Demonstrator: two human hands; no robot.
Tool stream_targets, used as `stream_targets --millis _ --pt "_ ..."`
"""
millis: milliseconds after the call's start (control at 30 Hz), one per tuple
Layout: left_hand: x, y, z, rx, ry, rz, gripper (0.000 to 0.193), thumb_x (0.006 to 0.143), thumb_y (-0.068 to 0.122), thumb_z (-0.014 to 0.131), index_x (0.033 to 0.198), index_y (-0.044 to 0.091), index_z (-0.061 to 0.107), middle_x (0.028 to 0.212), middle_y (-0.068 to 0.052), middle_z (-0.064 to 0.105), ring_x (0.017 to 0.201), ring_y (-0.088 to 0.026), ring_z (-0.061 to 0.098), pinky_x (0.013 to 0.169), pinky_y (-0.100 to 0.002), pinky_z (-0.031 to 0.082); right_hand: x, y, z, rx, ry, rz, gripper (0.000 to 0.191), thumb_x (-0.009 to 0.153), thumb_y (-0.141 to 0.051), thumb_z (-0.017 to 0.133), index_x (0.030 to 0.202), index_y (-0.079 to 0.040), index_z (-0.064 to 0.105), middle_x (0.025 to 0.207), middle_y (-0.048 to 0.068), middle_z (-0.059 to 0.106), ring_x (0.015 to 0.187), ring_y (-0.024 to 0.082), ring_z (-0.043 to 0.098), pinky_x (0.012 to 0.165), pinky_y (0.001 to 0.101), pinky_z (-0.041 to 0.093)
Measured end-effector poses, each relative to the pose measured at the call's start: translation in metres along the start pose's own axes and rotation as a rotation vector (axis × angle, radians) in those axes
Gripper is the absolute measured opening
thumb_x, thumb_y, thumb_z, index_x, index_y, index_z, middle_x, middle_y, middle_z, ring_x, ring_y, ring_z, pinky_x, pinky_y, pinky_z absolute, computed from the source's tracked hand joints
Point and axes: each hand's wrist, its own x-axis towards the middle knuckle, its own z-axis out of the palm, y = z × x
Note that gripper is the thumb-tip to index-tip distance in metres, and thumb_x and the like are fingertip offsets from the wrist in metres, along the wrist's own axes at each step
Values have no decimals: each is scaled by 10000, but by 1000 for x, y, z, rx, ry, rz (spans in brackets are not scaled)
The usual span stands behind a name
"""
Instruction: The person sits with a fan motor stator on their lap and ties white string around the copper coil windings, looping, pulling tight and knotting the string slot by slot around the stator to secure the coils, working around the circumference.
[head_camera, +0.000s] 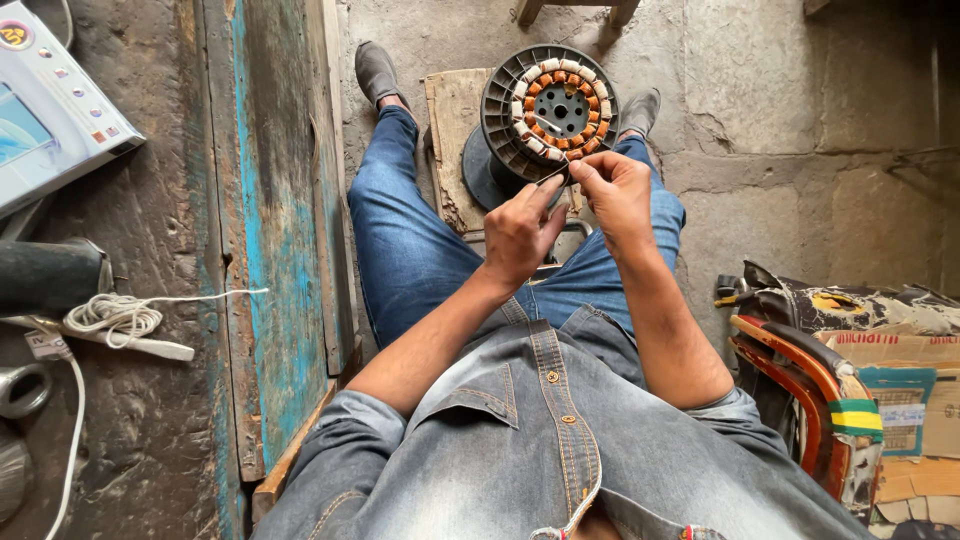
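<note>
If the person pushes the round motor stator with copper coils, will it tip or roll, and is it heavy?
The motor stator probably feels heavy for its size, with many copper coils packed on a metal core. It stands tilted on its edge against a dark base, so a push could tip or roll it. The left hand and right hand pinch something thin, likely floppy wire.

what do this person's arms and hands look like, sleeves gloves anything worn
Both hands are bare: the left hand and the right hand wear no gloves, and no rings or watch show. The forearms are uncovered. The sleeves of a faded grey-blue denim shirt with copper-coloured snap buttons are rolled up to about the elbows.
</note>
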Motion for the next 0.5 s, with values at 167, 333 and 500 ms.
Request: stream_targets --millis 167,333,500 --pt "10 -14 15 166 9 71 224 910 106 751 1112 13 730 838 -99 676 687 -256 680 611 -367 538 -1 8 -7 99 -22 133 110 942 -106 742 878 -27 698 670 -28 604 529 33 497 470 200 365" --pt "10 -12 7 63 8 31 153 908 91 755 1057 55 759 793 -68 666 653 -209 657 609 -339 535 -5 9 -12 137 -77 114 118 951 -101 735 869 -38 679 667 -20 599 534 42 513 485 203 392" --pt "7 9 -18 -89 150 37 70 893 62 732 957 64 703 860 -85 613 772 -227 601 687 -295 479 -13 14 -11 126 -83 90 112 959 -99 726 876 -42 676 670 -28 594 543 40 510 495 203 399"
